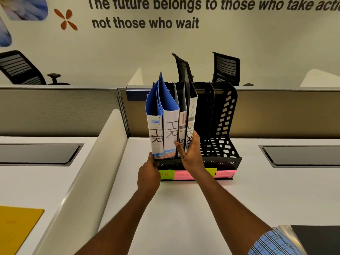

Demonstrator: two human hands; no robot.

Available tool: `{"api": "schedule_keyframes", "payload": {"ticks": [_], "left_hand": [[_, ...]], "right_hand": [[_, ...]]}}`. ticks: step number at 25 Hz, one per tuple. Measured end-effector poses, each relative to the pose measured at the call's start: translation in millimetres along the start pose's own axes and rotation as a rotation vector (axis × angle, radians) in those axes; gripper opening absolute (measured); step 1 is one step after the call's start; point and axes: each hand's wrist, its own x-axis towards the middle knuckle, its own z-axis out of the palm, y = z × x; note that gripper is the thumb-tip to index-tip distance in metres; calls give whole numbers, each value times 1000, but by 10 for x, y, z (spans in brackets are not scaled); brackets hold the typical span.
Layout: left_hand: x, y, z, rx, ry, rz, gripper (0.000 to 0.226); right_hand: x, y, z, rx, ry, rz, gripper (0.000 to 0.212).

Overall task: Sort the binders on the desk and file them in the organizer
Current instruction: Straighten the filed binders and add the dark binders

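A black perforated organizer [225,122] stands at the back of the white desk [180,208]. Its leftmost slot holds two blue binders marked HR [156,129] [171,126]. The slot beside it holds a grey binder [182,124] and a tilted one marked SPORTS [191,118]. My right hand [189,153] grips the lower spine of the SPORTS binder. My left hand [149,173] rests on the organizer's front left corner, fingers curled against it. The two right slots hold nothing. Sticky labels [184,174] reading HR, SPORTS and more run along the front base.
A dark folder [320,238] lies at the desk's near right corner. A yellow folder [16,227] sits on the neighbouring desk to the left, past a white divider [95,162]. Grey cable hatches [303,155] are set in both desks. Office chairs stand beyond the partition.
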Motion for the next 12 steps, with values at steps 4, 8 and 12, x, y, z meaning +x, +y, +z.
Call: {"api": "schedule_keyframes", "payload": {"ticks": [4,8,12], "left_hand": [[7,0,-10,5,4,1,41],[22,-11,5,-13,2,13,39],[48,-58,4,-7,-18,27,40]], "right_hand": [[18,-28,-56,-67,-94,-21,68],[43,-15,-160,-199,-148,-89,68],[47,-26,-222,-328,-149,-119,74]]}}
